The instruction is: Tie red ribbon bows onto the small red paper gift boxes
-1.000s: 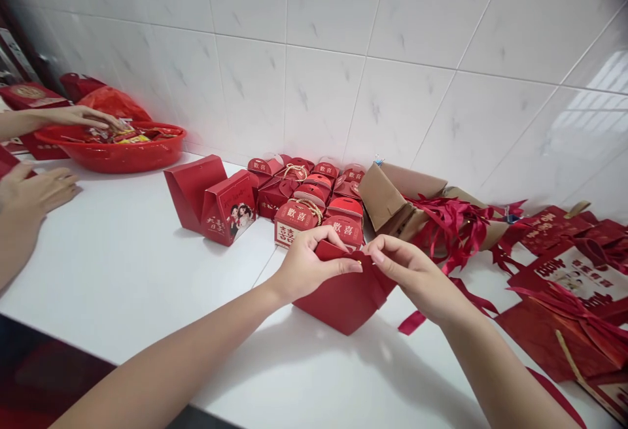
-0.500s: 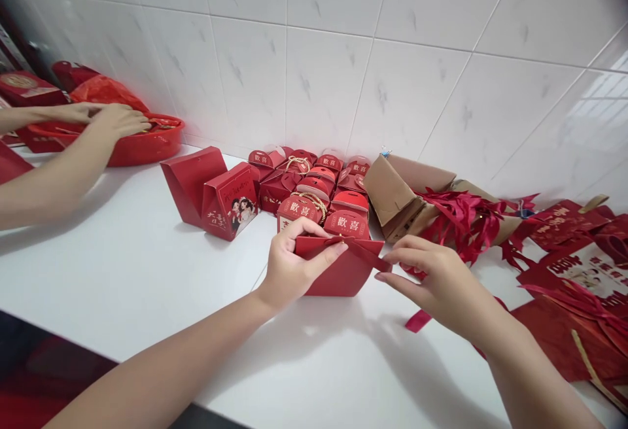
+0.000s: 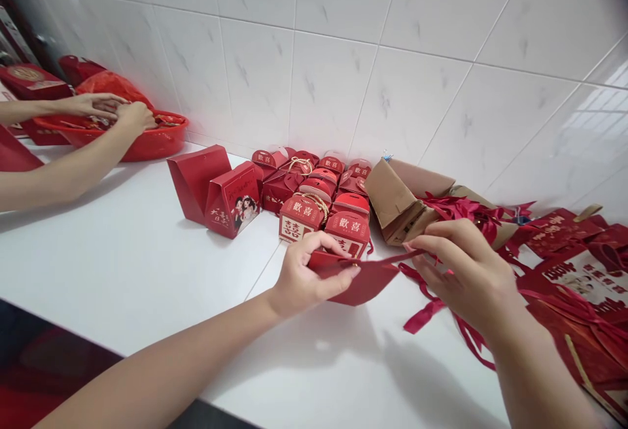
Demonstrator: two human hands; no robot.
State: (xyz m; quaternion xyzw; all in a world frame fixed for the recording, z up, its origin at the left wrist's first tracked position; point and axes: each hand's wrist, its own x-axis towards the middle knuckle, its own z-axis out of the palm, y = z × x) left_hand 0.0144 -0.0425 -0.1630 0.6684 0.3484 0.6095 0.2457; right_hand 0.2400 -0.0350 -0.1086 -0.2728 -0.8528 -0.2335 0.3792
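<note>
Between the thumb and fingers of my left hand [image 3: 314, 275] is the top edge of a red gift box [image 3: 360, 288], tilted over the white table. My right hand [image 3: 464, 265] pinches a dark red ribbon [image 3: 392, 259], which stretches taut from the box's top edge near my left thumb. More ribbon tails [image 3: 424, 316] hang below my right hand toward the table. Just behind the held box stand small red boxes [image 3: 299, 213] with gold rope handles and Chinese characters. Two taller red boxes [image 3: 235, 200] are to the left, one printed with a cartoon couple.
A co-worker's hands [image 3: 132, 118] reach into a red plastic basin [image 3: 161, 141] at the far left. An open cardboard box [image 3: 392, 197] spills red ribbons [image 3: 456, 210] on the right. Red bags [image 3: 583, 278] lie at the right edge. A tiled wall [image 3: 333, 69] closes off the back.
My right hand has moved right and slightly up, drawing the ribbon out straight. My left hand and the box have shifted slightly right and the box tilts more. The co-worker's hands moved within the basin.
</note>
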